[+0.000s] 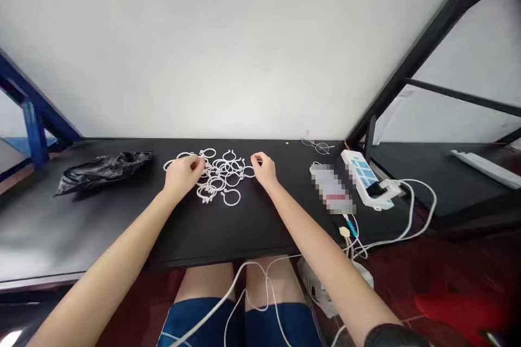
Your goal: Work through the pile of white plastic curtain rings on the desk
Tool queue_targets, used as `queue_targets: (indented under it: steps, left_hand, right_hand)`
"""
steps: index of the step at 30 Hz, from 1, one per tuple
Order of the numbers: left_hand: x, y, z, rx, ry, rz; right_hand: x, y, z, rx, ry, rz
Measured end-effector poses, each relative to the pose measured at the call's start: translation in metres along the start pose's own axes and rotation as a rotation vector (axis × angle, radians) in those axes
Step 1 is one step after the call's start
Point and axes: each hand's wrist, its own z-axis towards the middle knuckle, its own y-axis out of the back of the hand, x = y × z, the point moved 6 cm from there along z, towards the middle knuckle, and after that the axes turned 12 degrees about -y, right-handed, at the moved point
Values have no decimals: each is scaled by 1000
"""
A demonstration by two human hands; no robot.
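A loose pile of thin white rings (232, 200) with small knobbed ends, like shower curtain rings, lies on the black tabletop (191, 238). My left hand (184, 174) is over the left side of the pile, thumb and fingers pinched together among the rings; whatever they grip is hidden. At the pile's right edge is my right hand (265, 169), its fingers curled and thumb closed against them. One ring reaches up to those fingers, but I cannot tell whether it is held or lies behind them. Several rings overlap between the two hands.
A crumpled black plastic bag (106, 171) lies at the left. On the right are eyeglasses (317, 146), a blurred-out phone-like object (331, 188) and a white power strip (366, 179). White cables (411, 236) run off the table edge and across my lap. A white wall (228, 54) rises behind.
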Motion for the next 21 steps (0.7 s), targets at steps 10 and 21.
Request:
queue_targets:
  steps: [10, 21]
  left_hand:
    - [0, 6, 0, -41, 23, 43]
    - [5, -7, 0, -12, -12, -1]
  right_hand:
    - [2, 2, -1, 11, -28, 0]
    - [3, 2, -2, 22, -26, -8]
